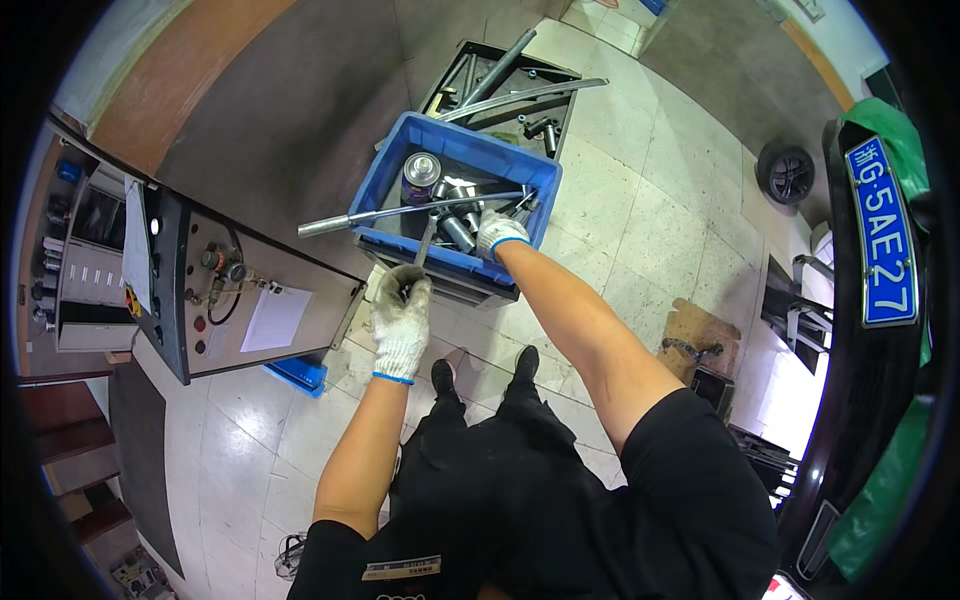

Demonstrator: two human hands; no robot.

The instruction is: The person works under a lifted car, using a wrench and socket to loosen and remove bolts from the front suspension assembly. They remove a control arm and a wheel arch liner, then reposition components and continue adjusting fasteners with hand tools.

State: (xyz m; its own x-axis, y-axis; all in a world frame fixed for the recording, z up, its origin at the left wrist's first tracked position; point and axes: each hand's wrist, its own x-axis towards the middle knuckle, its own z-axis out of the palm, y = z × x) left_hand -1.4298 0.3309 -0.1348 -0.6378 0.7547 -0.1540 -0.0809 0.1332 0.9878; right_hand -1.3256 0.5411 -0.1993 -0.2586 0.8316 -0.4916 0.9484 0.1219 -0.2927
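A blue plastic bin (375,190) stands in front of me, holding sockets (457,234), a spray can (421,172) and other metal tools. Across its top lies a long bar with a thick grey handle (325,227), reaching out past the left rim. My left hand (402,318), in a white knitted glove with grimy fingers, is closed round the lower end of a slim metal tool (427,243) at the bin's near edge. My right hand (502,232), gloved too, reaches into the bin's right side beside the sockets. Its fingertips are largely hidden there.
Behind the bin, a dark tray (570,120) holds metal rods and sockets. A workbench or cabinet with a gauge (236,271) and paper stands at left. A vehicle's rear with a blue plate (880,235) is at right, near a wheel (785,172) and cardboard (700,340).
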